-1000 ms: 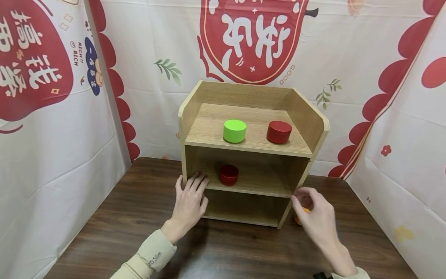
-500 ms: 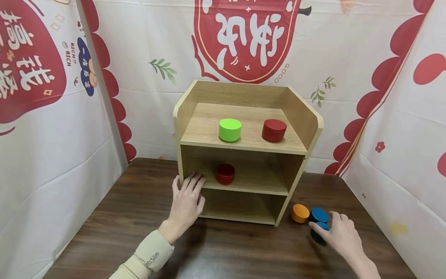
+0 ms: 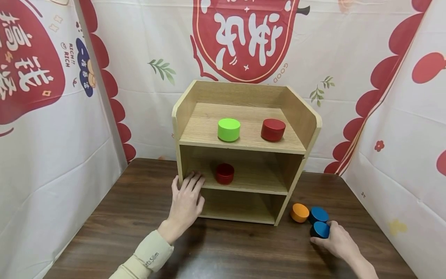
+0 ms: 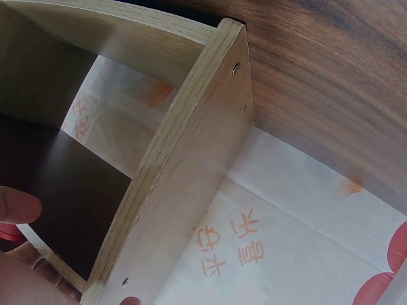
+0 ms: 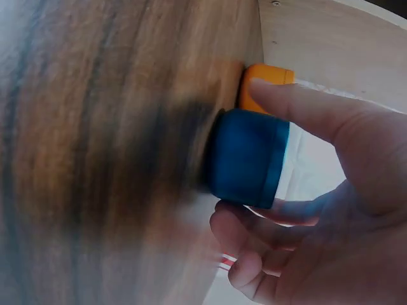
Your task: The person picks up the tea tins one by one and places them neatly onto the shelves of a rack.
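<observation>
My left hand [image 3: 186,203] grips the left side panel of a light wooden shelf unit [image 3: 240,148], thumb outside and fingers inside at the middle shelf. On the table to the right, my right hand [image 3: 339,240] holds the front blue round tin [image 3: 320,229] between thumb and fingers. The right wrist view shows that blue tin [image 5: 248,157] standing on the table, with fingers curved at its side. A second blue tin [image 3: 318,215] stands just behind it. Beside them is an orange tin [image 3: 299,212], partly covered by my thumb in the right wrist view.
On the top shelf stand a green tin [image 3: 229,130] and a red tin [image 3: 273,130]. Another red tin [image 3: 224,173] sits on the middle shelf. The dark wooden table [image 3: 244,252] is enclosed by printed white cloth [image 3: 139,97] at the back and sides.
My right hand has moved from beside the shelf unit rightward and down to the front blue tin, and its fingers have come round it. The left hand keeps its hold.
</observation>
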The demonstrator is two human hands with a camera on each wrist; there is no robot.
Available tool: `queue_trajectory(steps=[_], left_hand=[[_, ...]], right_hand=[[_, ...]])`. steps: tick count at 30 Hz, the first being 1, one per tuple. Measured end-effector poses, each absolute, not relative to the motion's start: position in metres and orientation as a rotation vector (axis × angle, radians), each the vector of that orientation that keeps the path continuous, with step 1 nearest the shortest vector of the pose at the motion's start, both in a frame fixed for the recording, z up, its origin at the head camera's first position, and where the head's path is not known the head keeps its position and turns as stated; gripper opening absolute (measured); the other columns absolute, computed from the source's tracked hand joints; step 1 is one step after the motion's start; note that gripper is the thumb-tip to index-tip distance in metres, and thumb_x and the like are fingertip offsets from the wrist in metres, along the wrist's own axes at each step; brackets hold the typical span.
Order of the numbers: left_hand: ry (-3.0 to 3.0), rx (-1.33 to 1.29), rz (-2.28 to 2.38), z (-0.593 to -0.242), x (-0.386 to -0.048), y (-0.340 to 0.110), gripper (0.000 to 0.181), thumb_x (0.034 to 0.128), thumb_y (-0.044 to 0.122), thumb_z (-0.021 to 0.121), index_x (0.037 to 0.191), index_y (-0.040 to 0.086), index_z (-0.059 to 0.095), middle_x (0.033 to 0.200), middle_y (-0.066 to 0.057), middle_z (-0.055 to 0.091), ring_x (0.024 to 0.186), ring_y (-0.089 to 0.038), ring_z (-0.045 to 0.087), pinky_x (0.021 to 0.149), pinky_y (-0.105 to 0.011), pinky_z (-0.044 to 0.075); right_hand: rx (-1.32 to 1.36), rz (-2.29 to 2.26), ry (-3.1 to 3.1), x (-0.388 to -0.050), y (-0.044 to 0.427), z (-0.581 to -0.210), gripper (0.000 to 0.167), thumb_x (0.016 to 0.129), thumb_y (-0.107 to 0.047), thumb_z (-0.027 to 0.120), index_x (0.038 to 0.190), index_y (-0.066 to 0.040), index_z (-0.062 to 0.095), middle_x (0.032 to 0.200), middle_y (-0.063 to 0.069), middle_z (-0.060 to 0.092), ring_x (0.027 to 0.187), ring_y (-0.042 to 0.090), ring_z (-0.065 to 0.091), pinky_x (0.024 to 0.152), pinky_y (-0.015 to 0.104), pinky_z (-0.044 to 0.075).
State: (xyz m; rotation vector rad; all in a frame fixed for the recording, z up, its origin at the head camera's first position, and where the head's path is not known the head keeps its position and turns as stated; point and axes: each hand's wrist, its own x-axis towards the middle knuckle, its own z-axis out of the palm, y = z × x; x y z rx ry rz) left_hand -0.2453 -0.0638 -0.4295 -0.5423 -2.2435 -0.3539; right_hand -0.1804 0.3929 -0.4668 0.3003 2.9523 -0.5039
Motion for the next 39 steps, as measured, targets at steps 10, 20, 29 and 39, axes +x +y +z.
queue_trajectory(steps=[10,20,29,39], left_hand=[[-2.275,-0.538,-0.350,-0.430,-0.246,-0.063,0.048,0.0788,0.009,0.062,0.126,0.012,0.061,0.134,-0.006,0.060,0.129,-0.026,0.051,0.106,-0.065,0.027],[-2.262,-0.543,-0.351,-0.430,-0.246,-0.063,0.048,0.0783,0.008,0.063,0.126,0.011,0.061,0.133,-0.007,0.060,0.129,-0.026,0.051,0.106,-0.065,0.027],[-2.247,-0.539,-0.357,-0.430,-0.246,-0.062,0.048,0.0772,0.007,0.062,0.125,0.011,0.062,0.132,-0.006,0.061,0.128,-0.026,0.053,0.105,-0.065,0.028],[-2.239,-0.544,-0.364,-0.430,-0.246,-0.062,0.049,0.0768,0.007,0.063,0.126,0.012,0.062,0.132,-0.006,0.061,0.128,-0.026,0.052,0.105,-0.065,0.028]], right_hand=[[0.290,-0.600,2.926,-0.184,0.397,-0.472,0.096,0.070,-0.053,0.078,0.122,0.017,0.038,0.113,0.042,0.052,0.097,0.047,0.058,0.077,0.054,0.050],[0.187,-0.658,2.993,-0.180,0.375,-0.457,0.088,0.073,-0.049,0.078,0.124,0.013,0.043,0.114,0.036,0.057,0.098,0.042,0.061,0.079,0.053,0.052],[0.002,-0.742,3.168,-0.169,0.344,-0.435,0.070,0.071,-0.039,0.081,0.118,0.005,0.052,0.108,0.021,0.064,0.091,0.027,0.063,0.072,0.041,0.053],[-0.169,-0.770,3.308,-0.170,0.307,-0.404,0.063,0.068,-0.041,0.084,0.113,-0.003,0.058,0.094,0.005,0.066,0.077,0.013,0.055,0.062,0.024,0.044]])
